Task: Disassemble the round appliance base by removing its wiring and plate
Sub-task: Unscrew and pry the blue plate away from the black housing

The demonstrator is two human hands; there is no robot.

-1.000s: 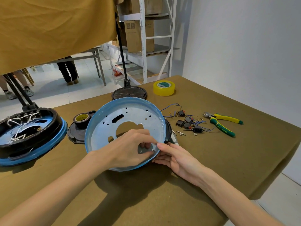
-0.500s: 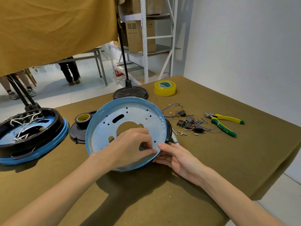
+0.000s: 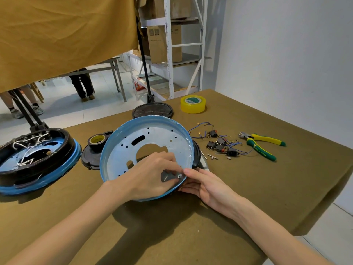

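Both hands working the near rim of the blue plate (image 3: 152,134).

The plate is sitting tilted on the table (image 3: 248,188), far edge raised, propped over a dark part. Left hand (image 3: 150,176) is lying inside it, fingers curled onto a small dark tab with a screw (image 3: 172,176) at the near rim. Right hand (image 3: 208,186) is cupping the rim from outside, fingers loosely extended, thumb tip touching the tab. Second round base (image 3: 36,159), with white wiring, is sitting at left; loose switches and wires (image 3: 219,144) and pliers (image 3: 261,145) at right.
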